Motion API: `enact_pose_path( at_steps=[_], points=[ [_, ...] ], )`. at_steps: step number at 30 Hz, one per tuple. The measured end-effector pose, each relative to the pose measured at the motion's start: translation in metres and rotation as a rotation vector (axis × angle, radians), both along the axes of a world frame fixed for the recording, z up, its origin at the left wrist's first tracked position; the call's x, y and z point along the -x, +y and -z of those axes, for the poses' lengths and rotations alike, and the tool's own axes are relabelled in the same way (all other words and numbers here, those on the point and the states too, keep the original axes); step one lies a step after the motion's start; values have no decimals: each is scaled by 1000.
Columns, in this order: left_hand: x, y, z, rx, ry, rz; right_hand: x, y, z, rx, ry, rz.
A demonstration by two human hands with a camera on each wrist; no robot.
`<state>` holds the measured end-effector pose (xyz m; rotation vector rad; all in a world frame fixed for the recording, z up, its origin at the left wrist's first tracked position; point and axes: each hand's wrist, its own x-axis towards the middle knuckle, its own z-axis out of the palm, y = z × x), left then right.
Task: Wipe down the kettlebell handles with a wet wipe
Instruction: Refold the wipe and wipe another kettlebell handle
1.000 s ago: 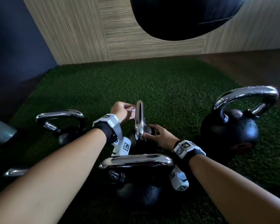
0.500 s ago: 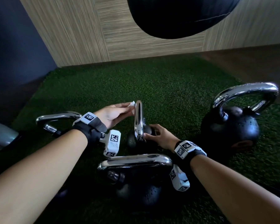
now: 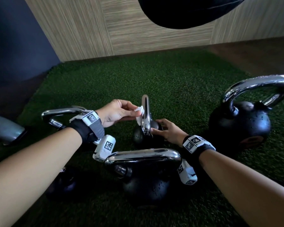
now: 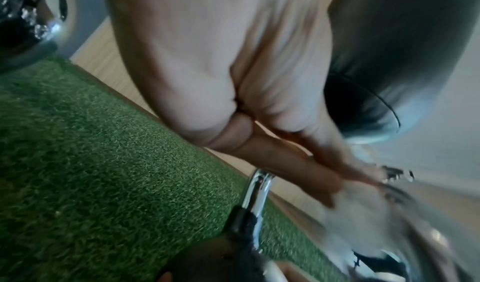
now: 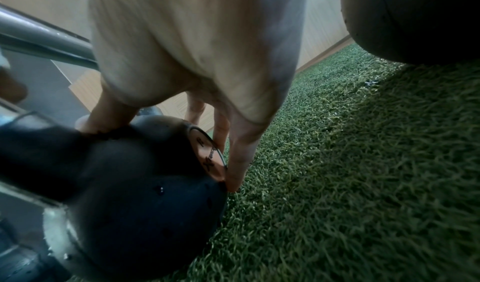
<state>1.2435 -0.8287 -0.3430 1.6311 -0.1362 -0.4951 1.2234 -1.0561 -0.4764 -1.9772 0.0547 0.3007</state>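
Observation:
A small black kettlebell [image 3: 138, 136] stands mid-turf, its chrome handle [image 3: 145, 110] edge-on to me. My left hand [image 3: 137, 114] pinches a white wet wipe [image 3: 139, 113] and holds it against the left side of that handle. In the left wrist view the wipe [image 4: 363, 214] is a pale blur beyond the fingers, beside the chrome handle [image 4: 257, 194]. My right hand [image 3: 157, 128] grips the ball of the small kettlebell from the right. The right wrist view shows its thumb and fingers [image 5: 233, 163] spread round the black ball [image 5: 145, 184].
A mid-size kettlebell [image 3: 144, 182] stands close in front of me under my wrists, its handle [image 3: 143, 155] lying crosswise. A large kettlebell [image 3: 241, 123] is at the right, another handle [image 3: 62, 111] at the left. A black bag [image 3: 179, 12] hangs overhead. Green turf [image 3: 154, 76] stretches to the wood wall.
My left hand has drawn back from over the handle's top to its left side, turning palm toward it, with the wipe now showing against the chrome. The right hand stays on the ball.

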Motion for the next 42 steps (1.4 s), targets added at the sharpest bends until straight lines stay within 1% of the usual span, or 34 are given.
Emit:
enact_pose_path(
  at_steps=[4,8,12,15,18,21,23,26,28,29,32,33,35,37,39,42],
  points=[
    [12,4,5,-73,-42,137,3,-1,-2,-24,-17,1],
    [18,7,12,-131,-171,157,5,-2,-3,-40,-20,0],
    [27,10,25,-303,-306,235,7,-2,-8,-45,-25,-13],
    [28,13,27,-301,-346,195,5,-1,-4,-36,-36,-8],
    [29,10,37,-370,-369,178,4,-2,-1,-34,-47,-2],
    [34,7,50,-374,-386,159,4,-2,-1,24,-49,1],
    [37,6,52,-375,-392,145,3,-2,-3,84,-38,-10],
    [35,16,48,-418,-357,113,6,-1,-26,228,-35,-84],
    [27,28,37,-437,-352,31,6,-6,-47,298,-108,-129],
    [22,34,28,-415,-349,-26,5,-9,-59,297,-175,-104],
    [11,37,-7,-204,-289,-227,0,-17,-106,186,-423,64],
    [10,34,-20,-128,-264,-255,1,-16,-124,135,-496,73],
    [13,24,-44,-27,-244,-231,4,-11,-158,70,-588,-26],
    [15,16,-61,-13,-223,-176,13,-1,-185,68,-620,-141],
    [18,8,-73,-34,-223,-137,17,8,-199,66,-645,-172],
    [22,-4,-81,33,-183,-148,22,12,-205,2,-650,-161]
  ],
)
